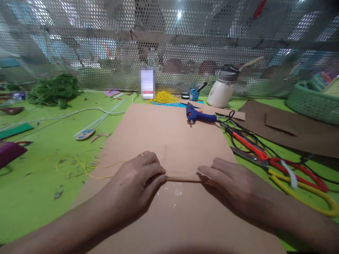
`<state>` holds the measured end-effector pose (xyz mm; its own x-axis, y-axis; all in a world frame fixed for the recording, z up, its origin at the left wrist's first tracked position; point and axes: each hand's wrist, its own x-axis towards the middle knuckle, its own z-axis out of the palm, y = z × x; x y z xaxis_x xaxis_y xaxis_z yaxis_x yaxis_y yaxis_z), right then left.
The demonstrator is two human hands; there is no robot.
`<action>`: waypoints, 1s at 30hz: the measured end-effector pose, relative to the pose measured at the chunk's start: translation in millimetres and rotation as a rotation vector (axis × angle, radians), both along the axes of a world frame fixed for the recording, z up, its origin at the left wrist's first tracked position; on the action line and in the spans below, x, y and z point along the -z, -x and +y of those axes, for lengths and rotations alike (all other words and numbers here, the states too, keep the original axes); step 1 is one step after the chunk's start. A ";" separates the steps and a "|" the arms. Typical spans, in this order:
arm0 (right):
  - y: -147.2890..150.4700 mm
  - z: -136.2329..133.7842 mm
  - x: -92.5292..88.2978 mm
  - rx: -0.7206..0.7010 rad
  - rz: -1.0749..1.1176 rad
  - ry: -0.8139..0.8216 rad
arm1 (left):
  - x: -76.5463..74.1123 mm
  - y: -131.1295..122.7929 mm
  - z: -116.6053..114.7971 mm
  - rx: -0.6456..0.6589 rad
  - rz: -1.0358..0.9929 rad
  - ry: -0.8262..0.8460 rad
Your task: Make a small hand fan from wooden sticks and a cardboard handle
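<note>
A small rectangular piece of brown cardboard lies on a large brown sheet of the same colour. Its near edge looks slightly raised or folded, which casts a thin dark line. My left hand, with a ring on one finger, pinches that edge at its left end. At the right end, my right hand has its fingers closed on the same edge, the thumb mostly hidden underneath. Glossy clear specks mark the sheet just in front of the edge. Thin yellow strands run beside my left hand.
A blue glue gun rests on the sheet's far right. Red-handled and yellow-handled scissors lie right, among black cables. Behind stand a phone, a blue paint pot and a white bottle. Green yarn is heaped left.
</note>
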<state>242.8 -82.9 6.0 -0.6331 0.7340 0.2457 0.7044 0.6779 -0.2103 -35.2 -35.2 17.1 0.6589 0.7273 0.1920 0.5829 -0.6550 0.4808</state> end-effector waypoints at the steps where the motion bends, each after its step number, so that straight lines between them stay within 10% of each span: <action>1: 0.0 0.3 -0.6 0.007 -0.010 0.007 | -0.4 -0.3 0.8 -0.002 -0.002 0.015; 30: -1.4 11.8 -4.0 0.042 0.179 0.190 | -11.3 -6.1 15.2 -0.071 0.065 0.121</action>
<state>244.2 -71.0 10.0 -0.5597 0.8025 0.2067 0.6711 0.5853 -0.4550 -29.1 -20.0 28.4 0.6135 0.7875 0.0592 0.6577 -0.5510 0.5136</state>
